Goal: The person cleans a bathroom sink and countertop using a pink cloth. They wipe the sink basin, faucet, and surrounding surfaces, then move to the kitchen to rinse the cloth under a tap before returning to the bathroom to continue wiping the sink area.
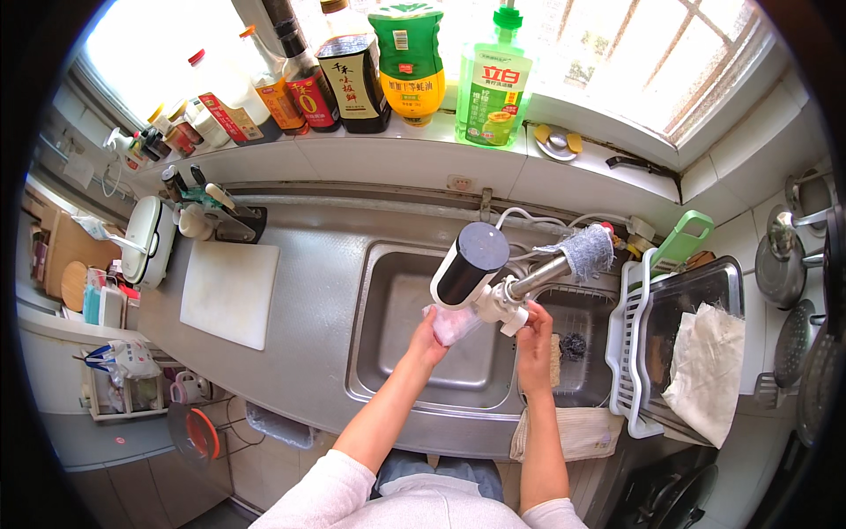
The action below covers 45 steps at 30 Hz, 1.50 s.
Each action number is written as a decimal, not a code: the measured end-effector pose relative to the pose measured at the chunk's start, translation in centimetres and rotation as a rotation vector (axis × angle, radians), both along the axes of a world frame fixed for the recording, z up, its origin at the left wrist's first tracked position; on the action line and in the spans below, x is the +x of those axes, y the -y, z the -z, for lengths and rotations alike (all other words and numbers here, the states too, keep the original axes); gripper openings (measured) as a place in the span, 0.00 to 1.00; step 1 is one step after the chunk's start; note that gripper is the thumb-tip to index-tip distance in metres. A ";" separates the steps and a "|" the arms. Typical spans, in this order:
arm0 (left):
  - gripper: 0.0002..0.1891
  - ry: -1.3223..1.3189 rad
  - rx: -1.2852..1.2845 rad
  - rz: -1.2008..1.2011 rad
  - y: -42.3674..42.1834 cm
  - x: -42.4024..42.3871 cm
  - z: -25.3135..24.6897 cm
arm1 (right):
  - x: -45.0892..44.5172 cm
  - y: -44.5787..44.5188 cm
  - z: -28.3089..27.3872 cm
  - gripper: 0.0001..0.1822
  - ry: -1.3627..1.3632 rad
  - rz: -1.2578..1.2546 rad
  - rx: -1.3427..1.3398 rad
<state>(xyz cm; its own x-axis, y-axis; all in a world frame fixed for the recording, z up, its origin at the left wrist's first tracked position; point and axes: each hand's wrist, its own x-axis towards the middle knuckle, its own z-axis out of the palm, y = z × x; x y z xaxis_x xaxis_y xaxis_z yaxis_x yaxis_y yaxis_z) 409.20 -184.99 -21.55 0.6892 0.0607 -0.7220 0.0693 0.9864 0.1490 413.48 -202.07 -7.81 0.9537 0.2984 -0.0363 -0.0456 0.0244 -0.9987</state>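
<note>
My left hand (pixel 426 342) holds a pinkish-white lump in clear plastic (pixel 452 326) over the large steel sink basin (pixel 423 370). The black-and-white faucet-mounted unit (pixel 466 263) hangs above this pack and covers part of it from my view. On the right, my right hand (pixel 535 340) has its fingers at the white valve lever (pixel 515 323) below the joint of the steel faucet spout (pixel 538 278). A grey cloth (pixel 587 252) is wrapped round the upper part of the spout.
A white cutting board (pixel 230 294) lies left of the sink, near a knife block (pixel 241 225). A smaller basin holds a dark scrubber (pixel 572 346); a white dish rack (pixel 631 344) stands beside it. Bottles, including green dish soap (pixel 494 92), line the windowsill. A striped towel (pixel 565 433) hangs in front.
</note>
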 end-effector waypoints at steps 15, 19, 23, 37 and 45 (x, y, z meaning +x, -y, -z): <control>0.18 0.062 0.178 0.027 0.5 -0.4 4.4 | -5.4 -9.1 11.6 0.19 0.059 0.035 -0.150; 0.16 0.087 0.099 -0.018 2.8 -0.9 0.6 | -3.1 -8.6 14.0 0.21 0.153 -0.059 -0.360; 0.18 0.012 0.137 0.025 3.0 -0.7 -1.9 | -0.6 -8.1 14.7 0.20 -0.083 -0.193 -0.492; 0.17 0.098 0.294 0.112 2.0 0.3 0.6 | -3.4 -8.5 12.6 0.18 -0.068 -0.012 -0.108; 0.28 -0.052 0.309 0.093 2.9 -0.6 0.0 | -2.7 -8.6 12.7 0.17 -0.102 -0.021 -0.277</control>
<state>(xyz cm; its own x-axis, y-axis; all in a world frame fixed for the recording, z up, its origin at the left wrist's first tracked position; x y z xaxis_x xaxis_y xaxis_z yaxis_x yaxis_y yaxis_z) 408.61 -187.91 -21.56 0.6650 0.2209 -0.7134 0.1726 0.8840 0.4346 410.75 -193.47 -20.51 0.9347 0.2838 -0.2142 -0.1435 -0.2502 -0.9575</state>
